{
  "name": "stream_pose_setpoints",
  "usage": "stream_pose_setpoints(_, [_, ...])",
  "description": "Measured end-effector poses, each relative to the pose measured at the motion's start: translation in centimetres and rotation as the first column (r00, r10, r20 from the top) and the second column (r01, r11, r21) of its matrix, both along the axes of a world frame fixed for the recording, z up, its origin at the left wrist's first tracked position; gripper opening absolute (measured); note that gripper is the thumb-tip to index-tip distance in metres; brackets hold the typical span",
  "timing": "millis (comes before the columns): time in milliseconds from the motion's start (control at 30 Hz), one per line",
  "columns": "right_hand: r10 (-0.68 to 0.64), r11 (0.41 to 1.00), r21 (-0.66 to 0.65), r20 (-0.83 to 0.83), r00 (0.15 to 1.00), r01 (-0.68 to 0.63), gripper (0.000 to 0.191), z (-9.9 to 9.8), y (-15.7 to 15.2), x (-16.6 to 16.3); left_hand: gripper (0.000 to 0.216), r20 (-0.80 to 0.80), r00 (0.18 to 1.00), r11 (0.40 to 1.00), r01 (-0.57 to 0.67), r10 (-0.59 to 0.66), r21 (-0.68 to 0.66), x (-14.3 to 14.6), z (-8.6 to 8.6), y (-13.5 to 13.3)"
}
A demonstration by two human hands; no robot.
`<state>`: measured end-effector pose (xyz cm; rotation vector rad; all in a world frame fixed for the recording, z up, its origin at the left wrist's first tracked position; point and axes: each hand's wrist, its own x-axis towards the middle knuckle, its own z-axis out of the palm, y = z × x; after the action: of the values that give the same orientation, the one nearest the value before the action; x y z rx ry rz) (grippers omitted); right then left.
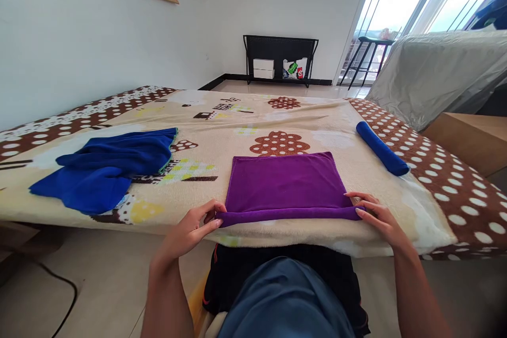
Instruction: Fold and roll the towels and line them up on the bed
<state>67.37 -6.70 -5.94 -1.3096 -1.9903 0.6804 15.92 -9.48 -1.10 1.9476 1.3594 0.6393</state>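
A purple towel (283, 182) lies flat near the front edge of the bed, its near edge turned into a narrow roll. My left hand (200, 222) pinches the left end of that roll between thumb and fingers. At the right end, my right hand (374, 214) grips the roll the same way, thumb below and fingers above. Off to the left lies a crumpled blue towel (114, 166) with a green-stitched edge. A tightly rolled blue towel (382, 148) rests to the right, apart from my right hand.
A cream patterned blanket (222, 132) with brown dotted borders covers the bed. Beyond it stands a black rack (281, 50) holding white boxes. On the right are a plastic-covered piece of furniture (443, 68), a cardboard box (467, 140) and a black stool (368, 55).
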Motion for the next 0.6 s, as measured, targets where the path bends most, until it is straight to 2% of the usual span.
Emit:
stream_pose_setpoints(133, [-0.064, 0.997, 0.049, 0.046, 0.997, 0.062, 0.031, -0.7, 0.4, -0.3, 0.024, -0.025, 0.999, 0.999, -0.022, 0.022, 0.028, 0.5, -0.2, 0.1])
stream_pose_setpoints(233, [-0.226, 0.959, 0.186, 0.056, 0.972, 0.213, 0.028, -1.9, 0.6, -1.0, 0.025, -0.099, 0.991, 0.994, -0.077, 0.085, 0.083, 1.0, -0.6, 0.5])
stream_pose_setpoints(300, [-0.375, 0.885, 0.31, 0.029, 0.927, 0.348, 0.024, -2.7, 0.6, -1.8, 0.026, -0.145, 0.98, 0.982, -0.115, 0.136, 0.15, 1.4, -0.8, 0.8])
stream_pose_setpoints(333, [-0.453, 0.828, 0.373, 0.008, 0.891, 0.418, 0.023, -2.9, 0.5, -2.4, 0.026, -0.167, 0.971, 0.968, -0.136, 0.173, 0.211, 1.6, -0.9, 0.9])
stream_pose_setpoints(433, [-0.627, 0.646, 0.533, -0.037, 0.778, 0.546, 0.021, -3.0, -0.3, -5.1, 0.026, -0.232, 0.918, 0.87, -0.189, 0.321, 0.456, 3.3, -1.3, 1.2])
stream_pose_setpoints(467, [-0.641, 0.617, 0.57, -0.037, 0.767, 0.543, 0.02, -2.8, -0.6, -6.3, 0.029, -0.242, 0.904, 0.832, -0.185, 0.352, 0.523, 4.3, -1.4, 1.2])
stream_pose_setpoints(500, [-0.621, 0.62, 0.595, -0.025, 0.783, 0.511, 0.022, -2.5, -1.0, -7.7, 0.034, -0.247, 0.901, 0.806, -0.164, 0.357, 0.568, 5.5, -1.6, 1.2])
stream_pose_setpoints(533, [-0.569, 0.652, 0.608, -0.003, 0.822, 0.453, 0.026, -2.1, -1.3, -9.1, 0.04, -0.251, 0.909, 0.795, -0.127, 0.333, 0.592, 7.0, -1.9, 1.1])
stream_pose_setpoints(600, [-0.388, 0.752, 0.598, 0.064, 0.92, 0.275, 0.036, -1.4, -1.7, -12.1, 0.05, -0.261, 0.94, 0.798, -0.02, 0.221, 0.602, 10.1, -2.4, 0.8])
